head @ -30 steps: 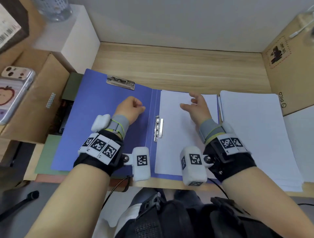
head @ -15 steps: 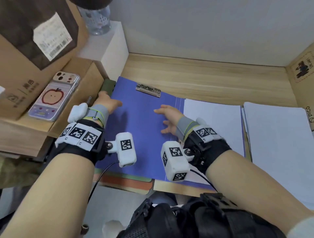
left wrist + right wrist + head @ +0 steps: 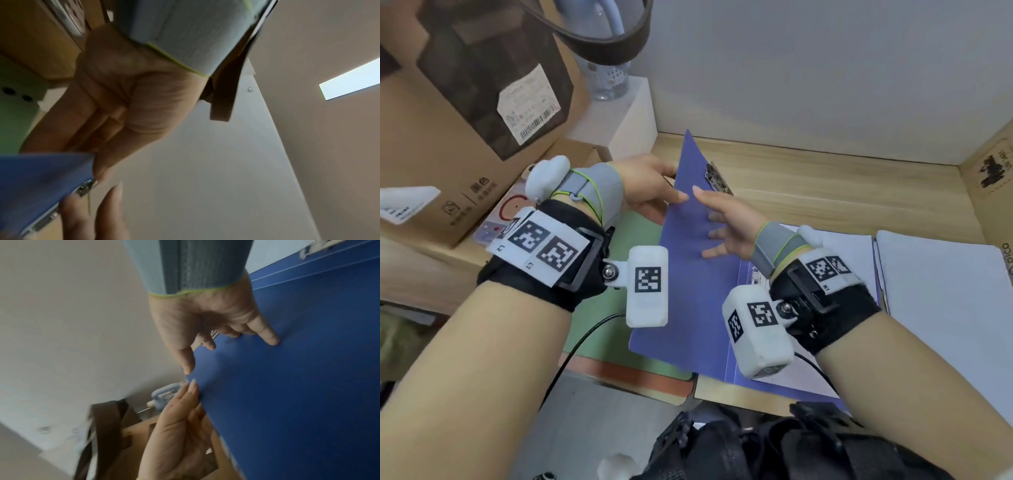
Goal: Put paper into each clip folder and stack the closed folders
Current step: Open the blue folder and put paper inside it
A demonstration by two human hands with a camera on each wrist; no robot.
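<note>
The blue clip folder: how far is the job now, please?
Done: a white sheet lies inside the blue plastic clip folder. In hand: the left hand grips its raised cover, right hand touching it; not yet closed. Left: stacking it, perhaps on the green folder; loose white paper remains.

Head overhead; wrists close, upward-facing

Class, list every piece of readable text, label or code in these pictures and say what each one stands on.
"PICO": on the brown cardboard box at the right edge.
White barcode label on the dark paper bag: print too small to read.
Printed characters on the large cardboard box at left: blurred, unreadable.
Black-and-white square marker codes on the wrist-worn camera mounts: patterns, no words.
</note>
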